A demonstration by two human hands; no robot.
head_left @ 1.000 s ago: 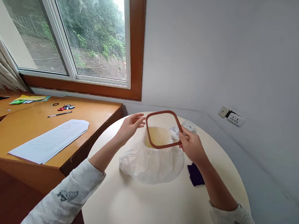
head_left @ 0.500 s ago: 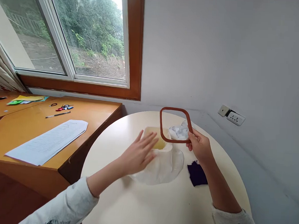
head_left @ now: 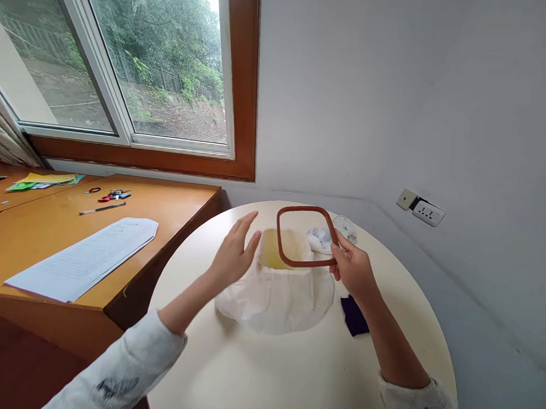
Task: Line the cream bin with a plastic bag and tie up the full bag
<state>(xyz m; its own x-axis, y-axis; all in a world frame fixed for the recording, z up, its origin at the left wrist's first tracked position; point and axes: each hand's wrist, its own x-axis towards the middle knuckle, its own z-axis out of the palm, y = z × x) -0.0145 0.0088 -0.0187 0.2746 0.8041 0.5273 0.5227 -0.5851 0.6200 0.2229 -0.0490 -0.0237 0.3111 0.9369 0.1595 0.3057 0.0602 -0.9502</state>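
Note:
A brown rounded-square rim ring point(head_left: 304, 263) is gripped at its right side by my right hand point(head_left: 353, 263). It hangs tilted above a small bin point(head_left: 270, 247) with a yellowish inside. A thin white plastic bag point(head_left: 280, 304) is draped over the bin's edge and spreads around its outside. My left hand point(head_left: 234, 251) is raised beside the bin's left rim, fingers apart, holding nothing. The bin's outer wall is hidden by the bag.
On the round cream table point(head_left: 290, 378) lie a dark purple cloth piece point(head_left: 354, 316) and crumpled white plastic point(head_left: 321, 239). To the left, a wooden desk point(head_left: 185, 202) bears papers point(head_left: 89, 258), a pen point(head_left: 102, 209) and scissors point(head_left: 111, 196). A wall socket point(head_left: 428, 213) is at the right.
The brown ring, in my right hand, has moved left and slightly down, over the bin. My left hand has drawn back to the left, away from the bag's front.

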